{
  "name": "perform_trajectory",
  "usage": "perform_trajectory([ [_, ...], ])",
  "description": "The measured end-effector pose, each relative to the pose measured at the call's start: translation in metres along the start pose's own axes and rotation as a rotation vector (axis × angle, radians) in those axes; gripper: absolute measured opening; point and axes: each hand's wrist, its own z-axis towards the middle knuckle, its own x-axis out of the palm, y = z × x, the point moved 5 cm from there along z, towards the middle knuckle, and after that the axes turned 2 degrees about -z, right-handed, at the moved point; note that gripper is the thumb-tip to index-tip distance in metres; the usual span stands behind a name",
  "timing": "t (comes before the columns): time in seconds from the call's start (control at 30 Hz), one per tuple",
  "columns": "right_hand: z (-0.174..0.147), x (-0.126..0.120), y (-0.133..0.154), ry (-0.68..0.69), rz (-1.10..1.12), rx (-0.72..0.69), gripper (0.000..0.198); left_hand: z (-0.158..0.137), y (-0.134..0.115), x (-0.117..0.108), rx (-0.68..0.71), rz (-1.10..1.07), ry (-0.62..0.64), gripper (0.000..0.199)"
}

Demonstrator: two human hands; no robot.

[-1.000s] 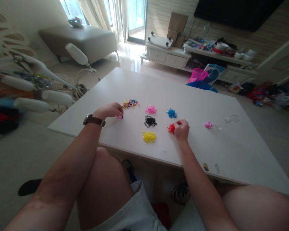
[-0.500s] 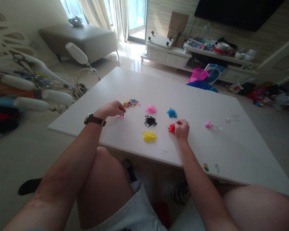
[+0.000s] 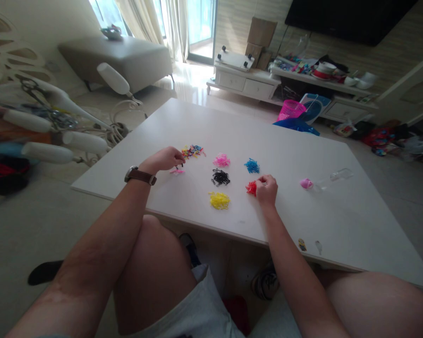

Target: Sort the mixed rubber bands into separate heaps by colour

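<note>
My left hand (image 3: 166,158), with a watch (image 3: 141,175) on its wrist, pinches a small black plastic pin (image 3: 179,165). Just under its fingertips lie a few pink pins (image 3: 176,172). Beside it is a mixed-colour heap of pins (image 3: 193,150), partly covered by the fingers. My right hand (image 3: 267,189) rests with closed fingers against a red heap of pins (image 3: 251,188); whatever is between its fingertips is hidden. Separate heaps of pink pins (image 3: 222,160), black pins (image 3: 221,177), yellow pins (image 3: 219,201) and blue pins (image 3: 252,165) lie between the hands.
The white table (image 3: 197,122) carries a clear bottle-like container (image 3: 333,178) with a pink part (image 3: 306,183) on the right. Near its front edge are a small yellow cartoon figure (image 3: 302,244) and a pale flat piece (image 3: 318,247). White lamp arms (image 3: 86,141) stand beyond the left edge.
The black pin in my left fingers has shifted slightly over the loose pink pins. My right hand keeps its place at the red heap.
</note>
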Motion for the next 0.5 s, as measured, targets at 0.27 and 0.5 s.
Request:
perform_trajectory([
  [0.27,0.0009,0.001,-0.0016,-0.008,-0.011,-0.007,0.01,-0.0014,-0.0011,0.0008,-0.01,-0.001,0.01,0.023],
  [0.5,0.0008,0.0011,-0.0018,-0.004,-0.019,-0.012,0.011,-0.0006,-0.0034,0.0015,0.017,0.007,0.02,0.027],
])
